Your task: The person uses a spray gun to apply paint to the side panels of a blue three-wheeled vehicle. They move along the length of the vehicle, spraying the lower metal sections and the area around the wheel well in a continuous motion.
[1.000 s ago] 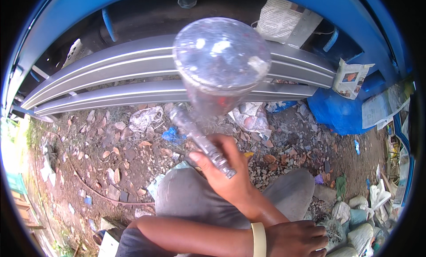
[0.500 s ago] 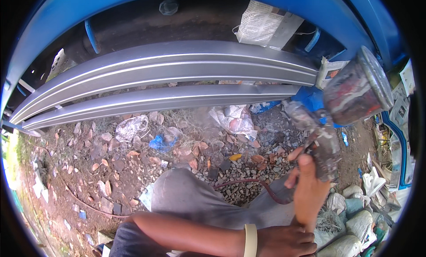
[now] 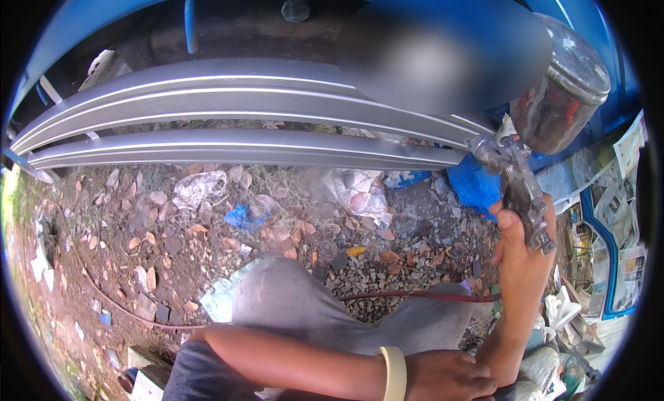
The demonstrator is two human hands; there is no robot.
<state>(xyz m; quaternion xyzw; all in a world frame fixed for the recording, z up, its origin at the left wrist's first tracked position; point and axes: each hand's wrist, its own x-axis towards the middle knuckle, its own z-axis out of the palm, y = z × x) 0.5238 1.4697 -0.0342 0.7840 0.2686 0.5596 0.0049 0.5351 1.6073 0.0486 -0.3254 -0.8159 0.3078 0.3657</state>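
Note:
My right hand (image 3: 522, 252) is wrapped around the handle of a paint-smeared spray gun (image 3: 519, 183), its fingers closed. On the gun sits a metal paint cup (image 3: 564, 89), streaked red and grey. The nozzle faces left, close to the right end of a ribbed silver-grey side rail (image 3: 242, 100). My left hand (image 3: 446, 377) lies across my right forearm near the lower edge, fingers curled over it. A cream tape-like ring (image 3: 393, 373) circles my left wrist. A blurred patch hides part of the rail's upper right.
Blue bodywork (image 3: 591, 27) arches overhead and down the right. Crumpled plastic (image 3: 360, 193), dry leaves and gravel (image 3: 373, 287) cover the ground. A dark red hose (image 3: 415, 296) crosses by my knees. At right are newspaper sheets (image 3: 622, 207) and several filled bags (image 3: 543, 370).
My right hand has moved the spray gun up and slightly right, and the gun shows more sharply. My left hand still rests on my right forearm. The hose has straightened across my legs.

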